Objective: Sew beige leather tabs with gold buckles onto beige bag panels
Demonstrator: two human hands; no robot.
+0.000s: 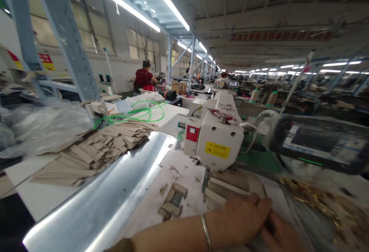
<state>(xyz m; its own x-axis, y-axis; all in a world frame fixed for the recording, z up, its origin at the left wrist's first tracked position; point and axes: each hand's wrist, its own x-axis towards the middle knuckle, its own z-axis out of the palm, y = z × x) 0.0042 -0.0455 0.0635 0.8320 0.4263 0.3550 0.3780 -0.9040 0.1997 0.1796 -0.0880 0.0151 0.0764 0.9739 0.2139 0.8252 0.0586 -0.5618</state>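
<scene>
My left hand point(240, 215), with a metal bangle point(205, 232) on the wrist, reaches across to the right over the sewing machine's work bed. Its fingers are bent and meet my right hand point(281, 234) at the lower right edge. Both hands look closed around something small that the fingers hide. Just beyond them, beige fabric pieces point(227, 182) lie below the white sewing machine head point(220, 140). To the left, a small beige square frame of strips point(174, 200) sits on a white scrap-strewn surface point(155, 196).
A heap of beige cut strips point(100, 148) lies beside a shiny metal plate point(115, 190) on the left. Clear plastic point(43, 125) and green tubing point(144, 113) are behind. A control screen point(319, 142) and gold-coloured metal parts point(314, 198) stand right. A person point(143, 77) sits farther back.
</scene>
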